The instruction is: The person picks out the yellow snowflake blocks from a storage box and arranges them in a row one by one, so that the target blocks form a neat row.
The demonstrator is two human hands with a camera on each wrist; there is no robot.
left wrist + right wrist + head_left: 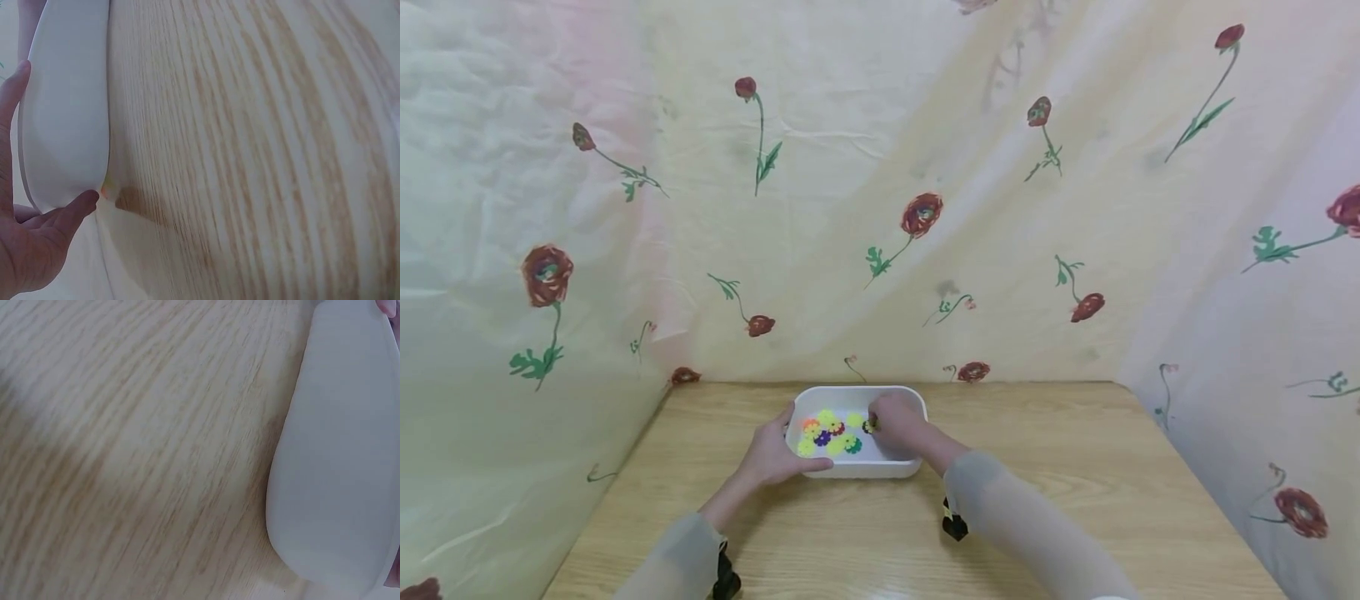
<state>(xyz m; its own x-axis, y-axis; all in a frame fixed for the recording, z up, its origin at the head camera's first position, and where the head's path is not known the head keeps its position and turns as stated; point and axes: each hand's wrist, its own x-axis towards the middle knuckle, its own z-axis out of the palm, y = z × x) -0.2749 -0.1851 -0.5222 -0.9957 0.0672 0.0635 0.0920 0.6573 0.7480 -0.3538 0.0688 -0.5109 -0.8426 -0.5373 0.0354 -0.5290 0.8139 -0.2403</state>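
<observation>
A white plastic tray (865, 469) stands near the table's far edge, with several small flower-shaped pieces (823, 437) in yellow, green, purple, red and orange gathered in its left half. My left hand (772, 450) grips the tray's left end, its thumb along the front rim. In the left wrist view, fingers of the left hand (37, 244) lie against the tray wall (69, 106). Inside the tray's right half is my right hand (898, 422), fingers curled, a dark and yellow flower-shaped piece (868, 427) at the fingertips. The right wrist view shows mostly the tray's outer wall (337, 450).
The wooden table (1045, 467) reaches toward me and to both sides. A flower-printed curtain (835, 275) hangs behind it and along the left and right. A small orange and yellow spot (106, 186) shows by the tray's lower edge in the left wrist view.
</observation>
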